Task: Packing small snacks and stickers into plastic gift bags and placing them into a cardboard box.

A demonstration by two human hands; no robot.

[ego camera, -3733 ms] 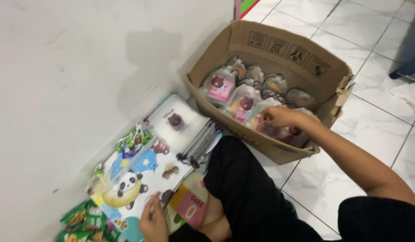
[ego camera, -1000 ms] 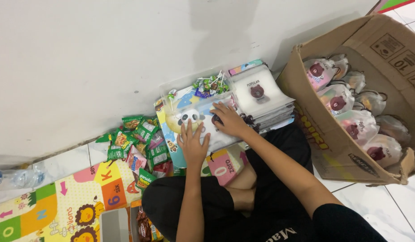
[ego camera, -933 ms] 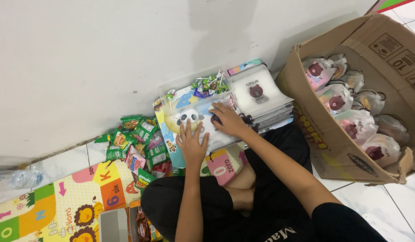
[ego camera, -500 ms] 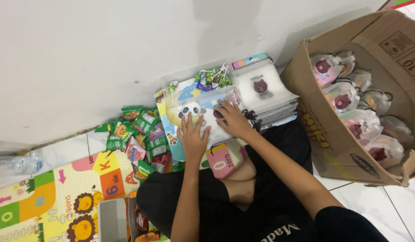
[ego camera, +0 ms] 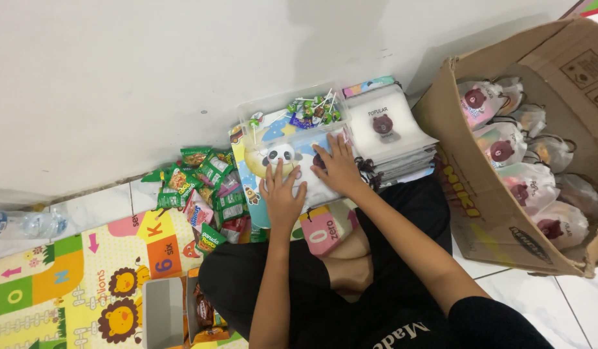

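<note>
1. Your left hand (ego camera: 283, 197) lay flat, fingers spread, palm down on a white plastic pouch (ego camera: 312, 184) that rested over the panda picture book (ego camera: 263, 161).
2. Your right hand (ego camera: 339, 168) lay flat at the 2 o'clock side of the left one, fingers spread and slightly splayed, pressing on the same pouch; it covered the pouch's dark bear print.
3. The pouch sat in front of your crossed legs, just beside the stack of flat white pouches (ego camera: 393, 139), which lay at 3 o'clock from your hands.
4. A clear plastic tub of lollipops (ego camera: 305, 113) stood at 12 o'clock from your hands, against the wall.
5. A heap of green snack packets (ego camera: 205, 190) lay at 9 o'clock from your left hand, on the alphabet play mat (ego camera: 85, 278).
6. The cardboard box (ego camera: 480, 213) stood at 3 o'clock, well apart from both hands, holding filled bear-print pouches (ego camera: 506, 152).
7. A plastic water bottle (ego camera: 24, 224) lay at far 9 o'clock by the wall.
</note>
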